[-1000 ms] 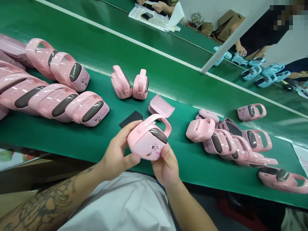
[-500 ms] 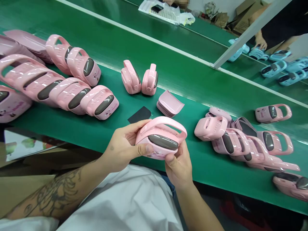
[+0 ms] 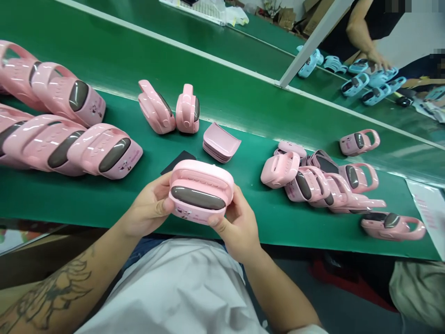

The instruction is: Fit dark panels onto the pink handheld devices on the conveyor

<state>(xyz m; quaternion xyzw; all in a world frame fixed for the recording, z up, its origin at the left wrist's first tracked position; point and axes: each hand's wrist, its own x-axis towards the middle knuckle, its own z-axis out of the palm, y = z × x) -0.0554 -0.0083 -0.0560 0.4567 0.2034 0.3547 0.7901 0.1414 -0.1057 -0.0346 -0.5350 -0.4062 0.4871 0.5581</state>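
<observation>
Between both hands I hold a pink plastic housing (image 3: 200, 216) with a loop handle on top, a dark glossy oval window and a small printed figure on its front. My left hand (image 3: 149, 208) grips its left end, thumb on the front. Around its right end my right hand (image 3: 239, 225) is closed, thumb on the lower front edge. Just behind the housing lies a dark flat sheet (image 3: 177, 160), partly covered by it. A short stack of curved pink panels (image 3: 222, 141) sits beyond, and two similar pink housings (image 3: 187, 111) stand at its left.
Rows of pink housings (image 3: 118, 153) crowd the green bench (image 3: 243, 195) on the left. More pink housings (image 3: 306, 185) lie overlapping on the right, near a paper sheet (image 3: 424, 208). A grey post (image 3: 309, 46) rises behind. Across the bench, another person's hand (image 3: 378, 60) touches light-blue housings (image 3: 354, 86).
The held housing has turned so its window faces me more squarely and lies level. My view has shifted to the right. The other person's hand has moved among the blue housings.
</observation>
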